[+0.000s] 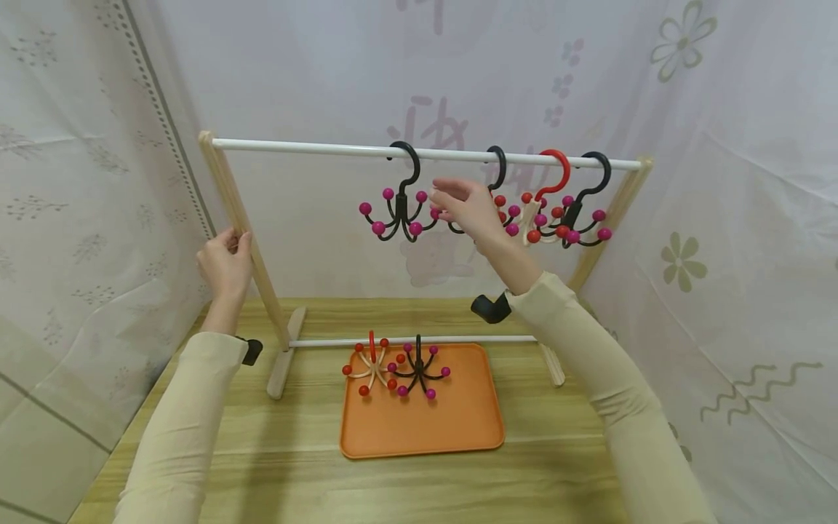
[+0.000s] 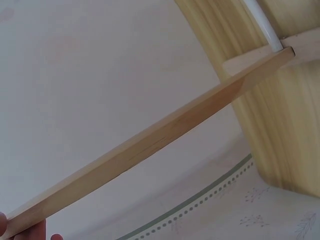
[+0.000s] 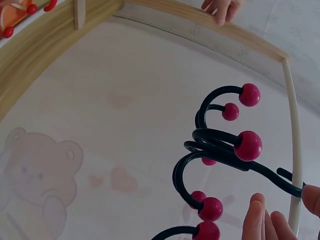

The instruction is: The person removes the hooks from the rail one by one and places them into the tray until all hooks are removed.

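My left hand point(image 1: 225, 268) pinches left post point(image 1: 262, 287); my right hand point(image 1: 473, 212), loosely spread, beside leftmost black hanger point(image 1: 401, 207). Apparently done: that one, three more hangers point(image 1: 565, 172) to right, on white rail point(image 1: 294, 148). Remaining: red-hooked hanger point(image 1: 374, 368), dark hanger point(image 1: 419, 368), both on near orange tray point(image 1: 445, 429).

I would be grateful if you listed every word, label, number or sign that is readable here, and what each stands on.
None can be read with certainty.
Curtain, behind the white bar: large, faint pink strokes like characters; too blurred to quote.
Curtain, top edge: similar strokes, cut off.
Rack, hangers, orange tray: no lettering visible.
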### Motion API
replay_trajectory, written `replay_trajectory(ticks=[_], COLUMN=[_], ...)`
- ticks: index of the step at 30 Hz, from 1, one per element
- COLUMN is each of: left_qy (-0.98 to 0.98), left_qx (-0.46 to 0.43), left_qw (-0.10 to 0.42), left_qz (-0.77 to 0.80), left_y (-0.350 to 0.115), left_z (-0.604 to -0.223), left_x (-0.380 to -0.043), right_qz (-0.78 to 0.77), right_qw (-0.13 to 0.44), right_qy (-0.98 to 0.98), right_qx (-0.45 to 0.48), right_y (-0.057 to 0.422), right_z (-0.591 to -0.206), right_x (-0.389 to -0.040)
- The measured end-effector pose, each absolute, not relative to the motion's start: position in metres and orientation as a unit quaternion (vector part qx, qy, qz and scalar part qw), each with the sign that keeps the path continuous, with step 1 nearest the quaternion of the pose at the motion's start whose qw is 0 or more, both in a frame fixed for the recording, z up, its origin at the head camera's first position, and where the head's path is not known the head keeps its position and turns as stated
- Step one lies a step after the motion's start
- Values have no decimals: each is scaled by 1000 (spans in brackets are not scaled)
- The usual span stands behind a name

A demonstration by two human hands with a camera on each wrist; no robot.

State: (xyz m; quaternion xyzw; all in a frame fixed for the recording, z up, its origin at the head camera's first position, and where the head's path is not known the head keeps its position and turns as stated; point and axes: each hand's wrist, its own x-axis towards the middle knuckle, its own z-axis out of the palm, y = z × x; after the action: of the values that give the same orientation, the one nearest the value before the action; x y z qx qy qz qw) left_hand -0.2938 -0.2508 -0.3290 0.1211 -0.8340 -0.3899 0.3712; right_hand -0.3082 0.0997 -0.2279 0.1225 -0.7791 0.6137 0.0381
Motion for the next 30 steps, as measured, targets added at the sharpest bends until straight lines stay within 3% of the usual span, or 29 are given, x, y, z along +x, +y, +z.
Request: replay_trajectory(ticks=[16,30], left_qy=[-837,-837], left_qx=[124,123], left_qw=[369,374], left_qz=[-385,-381], left_y=[-251,-252], left_z=[-329,-329], left_x=[-294,-294], right_qz=[644,656], right_qw=[51,97], right_qy=[-753,-738], right_qx=[125,129], right_y=[70,66], right_z=[-219,-215], right_x=[-325,-325])
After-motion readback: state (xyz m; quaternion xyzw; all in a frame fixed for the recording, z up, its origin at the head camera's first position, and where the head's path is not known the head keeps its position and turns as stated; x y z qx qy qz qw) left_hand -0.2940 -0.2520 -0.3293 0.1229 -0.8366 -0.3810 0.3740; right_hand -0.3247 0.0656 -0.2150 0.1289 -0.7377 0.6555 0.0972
